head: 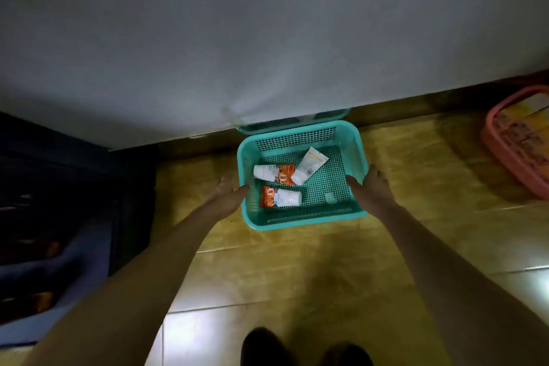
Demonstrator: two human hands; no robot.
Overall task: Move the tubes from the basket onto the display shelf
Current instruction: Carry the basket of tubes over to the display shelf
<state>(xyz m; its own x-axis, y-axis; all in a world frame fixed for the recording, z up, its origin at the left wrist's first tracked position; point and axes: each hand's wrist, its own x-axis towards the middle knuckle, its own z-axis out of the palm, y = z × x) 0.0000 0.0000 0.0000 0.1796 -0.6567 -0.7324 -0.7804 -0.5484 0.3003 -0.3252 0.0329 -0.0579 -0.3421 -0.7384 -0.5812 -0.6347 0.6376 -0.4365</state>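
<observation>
A teal perforated basket (350, 157) sits over the tiled floor, and I grip it at both sides. My left hand (230, 190) holds its left rim; my right hand (371, 184) holds its right rim. Inside lie three tubes: an orange-and-white tube (274, 174) at the upper left, a second orange-and-white tube (280, 197) below it, and a white tube (309, 165) lying diagonally at the upper right. A small clear item (330, 197) lies at the basket's lower right. No display shelf is recognisable in view.
A large white surface (267, 38) fills the upper frame, its edge just above the basket. A second teal basket's rim (294, 125) peeks from under it. A pink basket (520, 142) stands at right. Dark fabric (59, 202) lies at left. My shoes (303, 348) show at the bottom.
</observation>
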